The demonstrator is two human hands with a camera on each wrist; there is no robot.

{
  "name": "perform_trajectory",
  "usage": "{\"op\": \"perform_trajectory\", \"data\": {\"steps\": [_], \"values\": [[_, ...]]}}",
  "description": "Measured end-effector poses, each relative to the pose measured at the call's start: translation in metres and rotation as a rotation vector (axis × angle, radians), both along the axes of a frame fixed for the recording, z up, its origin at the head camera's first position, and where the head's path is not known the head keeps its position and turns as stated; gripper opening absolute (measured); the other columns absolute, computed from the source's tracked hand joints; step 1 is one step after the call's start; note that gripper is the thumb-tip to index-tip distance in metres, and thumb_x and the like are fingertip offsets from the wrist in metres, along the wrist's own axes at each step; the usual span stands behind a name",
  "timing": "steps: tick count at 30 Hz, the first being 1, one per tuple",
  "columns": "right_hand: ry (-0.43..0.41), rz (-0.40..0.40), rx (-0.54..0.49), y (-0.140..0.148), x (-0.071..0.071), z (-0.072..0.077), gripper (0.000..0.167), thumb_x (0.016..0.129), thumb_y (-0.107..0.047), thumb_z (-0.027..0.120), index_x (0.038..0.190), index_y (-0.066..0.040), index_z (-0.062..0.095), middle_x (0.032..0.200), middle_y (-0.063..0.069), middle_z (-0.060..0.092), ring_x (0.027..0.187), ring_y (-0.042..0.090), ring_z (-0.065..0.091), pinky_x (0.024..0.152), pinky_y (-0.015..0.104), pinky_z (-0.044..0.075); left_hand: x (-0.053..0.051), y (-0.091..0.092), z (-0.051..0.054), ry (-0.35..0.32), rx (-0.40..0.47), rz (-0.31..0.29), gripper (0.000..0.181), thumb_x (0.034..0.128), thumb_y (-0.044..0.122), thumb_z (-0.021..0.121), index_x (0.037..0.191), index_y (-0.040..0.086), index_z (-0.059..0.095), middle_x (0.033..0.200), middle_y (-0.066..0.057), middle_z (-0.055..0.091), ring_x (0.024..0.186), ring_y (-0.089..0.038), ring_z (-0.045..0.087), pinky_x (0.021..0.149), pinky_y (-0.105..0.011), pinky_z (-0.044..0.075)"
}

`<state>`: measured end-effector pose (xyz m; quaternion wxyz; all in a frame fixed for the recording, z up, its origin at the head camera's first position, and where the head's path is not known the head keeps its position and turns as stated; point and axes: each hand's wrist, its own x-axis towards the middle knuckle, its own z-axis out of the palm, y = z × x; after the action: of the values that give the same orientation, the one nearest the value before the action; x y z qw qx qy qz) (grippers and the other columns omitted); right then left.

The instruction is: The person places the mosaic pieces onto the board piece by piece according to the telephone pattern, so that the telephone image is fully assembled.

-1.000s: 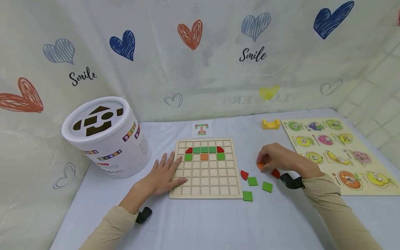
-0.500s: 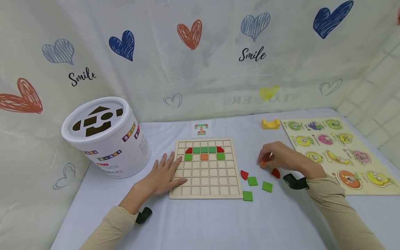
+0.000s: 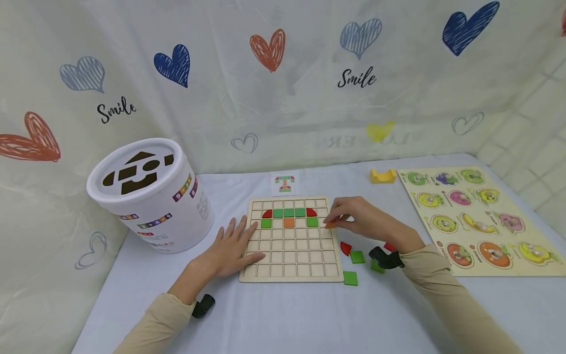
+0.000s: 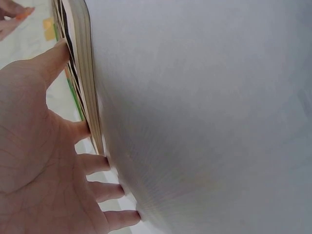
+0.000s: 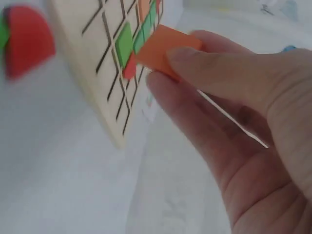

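Observation:
A wooden grid board (image 3: 289,270) lies on the table, with red quarter-rounds, green squares and one orange square tile (image 3: 289,222) in its upper cells. My left hand (image 3: 227,253) rests spread on the board's left edge, thumb and fingertips over the rim. At the board's right edge my right hand (image 3: 360,216) pinches a second orange square tile (image 5: 163,48) between thumb and fingers. In the right wrist view this tile is held tilted, in front of the grid. Loose red quarter-rounds (image 3: 345,248) and green square tiles (image 3: 351,278) lie right of the board.
A picture card (image 3: 285,183) lies behind the board. The large white tub (image 3: 150,196) with a shape-slotted lid stands at the left. Farther right are a yellow arched block (image 3: 382,176) and a fruit puzzle board (image 3: 530,270).
My right hand has moved left with the orange square tile, from the loose pieces to the board's right edge. The left hand stays where it was.

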<state>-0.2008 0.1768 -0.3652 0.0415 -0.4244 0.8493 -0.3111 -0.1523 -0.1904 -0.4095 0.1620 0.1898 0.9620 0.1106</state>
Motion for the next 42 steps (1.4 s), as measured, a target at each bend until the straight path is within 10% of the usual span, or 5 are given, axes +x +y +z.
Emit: {"op": "perform_trajectory", "data": {"steps": [17, 42], "values": [[-0.033, 0.079, -0.147, -0.079, -0.016, -0.027, 0.014, 0.089, -0.002, 0.082, 0.103, -0.003, 0.082, 0.091, 0.001, 0.072, 0.086, 0.013, 0.069, 0.079, 0.027, 0.059, -0.001, 0.001, 0.003, -0.022, 0.009, 0.004, 0.092, 0.1027, 0.068, 0.047, 0.169, 0.013, 0.016, 0.175, -0.02, 0.001, 0.159, -0.046, -0.004, 0.123, -0.069, 0.004], [-0.048, 0.05, -0.021, -0.093, -0.017, -0.031, 0.015, 0.092, -0.001, 0.079, 0.106, -0.002, 0.082, 0.095, 0.002, 0.073, 0.089, 0.011, 0.066, 0.079, 0.025, 0.057, 0.001, 0.0, 0.001, -0.012, 0.014, 0.0, 0.092, 0.1029, 0.068, 0.047, 0.169, 0.013, 0.016, 0.174, -0.02, 0.002, 0.159, -0.046, -0.003, 0.123, -0.069, 0.005]]}}
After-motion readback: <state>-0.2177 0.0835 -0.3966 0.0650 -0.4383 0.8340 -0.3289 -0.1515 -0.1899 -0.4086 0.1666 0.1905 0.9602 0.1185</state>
